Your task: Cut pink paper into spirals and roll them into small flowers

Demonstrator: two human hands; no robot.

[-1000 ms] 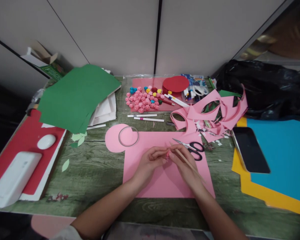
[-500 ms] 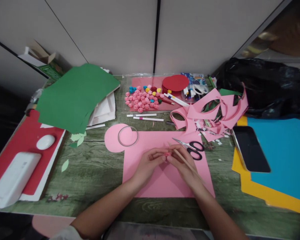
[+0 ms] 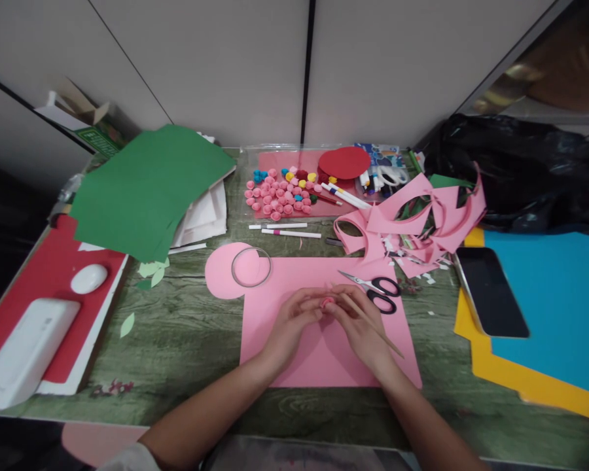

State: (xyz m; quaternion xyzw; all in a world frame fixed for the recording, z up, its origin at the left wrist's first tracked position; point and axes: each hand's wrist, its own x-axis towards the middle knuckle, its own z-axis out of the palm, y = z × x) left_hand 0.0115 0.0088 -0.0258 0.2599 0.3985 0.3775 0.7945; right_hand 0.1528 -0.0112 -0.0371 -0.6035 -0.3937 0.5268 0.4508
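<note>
My left hand [image 3: 294, 320] and my right hand [image 3: 358, 324] meet over a pink paper sheet [image 3: 324, 360] in the middle of the table. Between their fingertips they pinch a small rolled pink paper piece [image 3: 327, 302]. A thin wooden stick [image 3: 373, 324] also lies in my right hand and slants out to the right. Black-handled scissors [image 3: 380, 291] rest on the sheet just beyond my right hand. A clear ring [image 3: 252, 267] lies on the sheet's round pink tab at the left.
Many small rolled paper flowers [image 3: 282, 193], markers [image 3: 287, 230] and a red disc [image 3: 344, 162] sit at the back. Pink offcuts [image 3: 417, 219], a phone [image 3: 491, 291] on blue and yellow sheets [image 3: 564, 314] lie right. Green sheets [image 3: 147, 186], a white mouse [image 3: 89, 278] and white device [image 3: 27, 350] lie left.
Both hands stay together over the pink sheet, with only small finger movement on the rolled piece. The stick now shows more clearly, slanting right of my right hand.
</note>
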